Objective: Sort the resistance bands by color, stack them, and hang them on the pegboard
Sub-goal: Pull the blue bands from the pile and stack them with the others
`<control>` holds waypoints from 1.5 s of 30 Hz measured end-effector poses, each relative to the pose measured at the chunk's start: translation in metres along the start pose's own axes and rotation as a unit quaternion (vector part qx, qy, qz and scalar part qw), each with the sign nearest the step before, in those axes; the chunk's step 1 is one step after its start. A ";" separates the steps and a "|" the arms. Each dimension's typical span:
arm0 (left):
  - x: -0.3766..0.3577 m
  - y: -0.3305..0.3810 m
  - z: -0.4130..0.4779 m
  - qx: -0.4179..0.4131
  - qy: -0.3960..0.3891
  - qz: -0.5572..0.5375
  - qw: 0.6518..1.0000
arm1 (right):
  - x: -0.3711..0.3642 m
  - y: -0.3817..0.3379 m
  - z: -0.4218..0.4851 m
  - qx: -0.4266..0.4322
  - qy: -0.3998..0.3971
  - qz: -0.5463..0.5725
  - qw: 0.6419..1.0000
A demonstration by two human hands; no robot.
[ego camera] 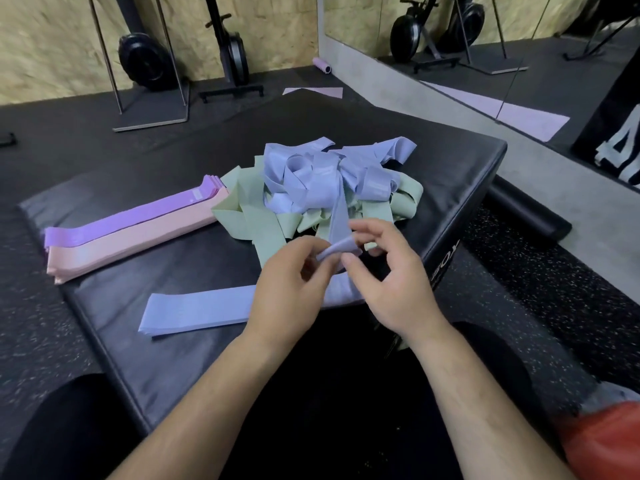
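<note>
Both my hands pinch the near end of one blue band (338, 220): left hand (291, 289) and right hand (391, 285) have fingertips closed on it, its far end running up into the tangled heap of blue bands (329, 171) atop loose green bands (256, 220) on the black padded box (138, 341). A flat blue stack (194, 311) lies under my left wrist. Further left, purple stack (131, 218) rests on pink stack (138, 242), both flattened.

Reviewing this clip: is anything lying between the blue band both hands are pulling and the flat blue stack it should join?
Nothing visible does. The blue band, pinched by the left hand and right hand, trails back into the tangled pile. The flat blue stack lies just left on bare black pad.
</note>
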State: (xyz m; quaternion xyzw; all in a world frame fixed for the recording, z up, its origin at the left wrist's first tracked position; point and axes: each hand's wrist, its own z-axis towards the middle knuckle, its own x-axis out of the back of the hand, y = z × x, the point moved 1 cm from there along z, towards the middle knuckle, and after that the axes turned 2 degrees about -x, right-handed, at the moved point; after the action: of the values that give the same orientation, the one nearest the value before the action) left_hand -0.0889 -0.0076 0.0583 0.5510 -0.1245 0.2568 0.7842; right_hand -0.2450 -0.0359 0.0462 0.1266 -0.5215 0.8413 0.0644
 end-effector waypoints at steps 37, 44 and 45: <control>0.159 -0.101 -0.023 0.124 0.226 -0.193 0.947 | -0.016 -0.004 0.077 -0.037 -0.132 -0.315 0.939; 0.167 -0.101 -0.030 0.174 0.233 -0.256 0.922 | -0.007 -0.020 0.014 -0.098 0.035 -0.089 0.991; 0.167 -0.102 -0.034 0.184 0.226 -0.246 0.925 | -0.008 -0.020 0.004 -0.096 0.044 -0.077 0.991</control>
State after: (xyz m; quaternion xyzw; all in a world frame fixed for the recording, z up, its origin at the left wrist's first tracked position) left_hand 0.1031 0.0417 0.0448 0.6259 0.2448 0.1923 0.7151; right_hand -0.2323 -0.0300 0.0629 0.1221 -0.5855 0.7845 0.1638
